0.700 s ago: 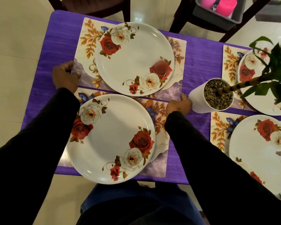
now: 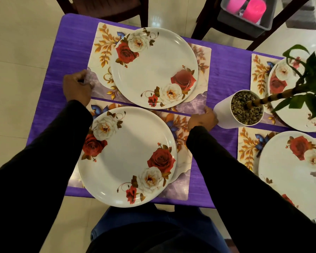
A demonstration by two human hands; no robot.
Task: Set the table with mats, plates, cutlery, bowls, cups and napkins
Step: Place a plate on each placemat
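Note:
A purple table (image 2: 62, 52) carries several floral mats, each with a white rose-printed plate on it. The far mat (image 2: 102, 42) bears the far plate (image 2: 153, 68); the near mat (image 2: 179, 189) bears the near plate (image 2: 126, 156), which overhangs the table's front edge. My left hand (image 2: 77, 87) pinches the far mat's near-left corner. My right hand (image 2: 202, 118) grips that mat's near-right corner, close beside the plant pot.
A white pot (image 2: 243, 110) of pebbles with a leafy plant stands right of my right hand. Two more mats with plates (image 2: 295, 167) lie at the right. Dark chairs (image 2: 106, 8) stand beyond the table; a grey bin (image 2: 244, 21) holds pink cups.
Both hands keep their hold on the far mat's near corners. Mat and plates stay where they were.

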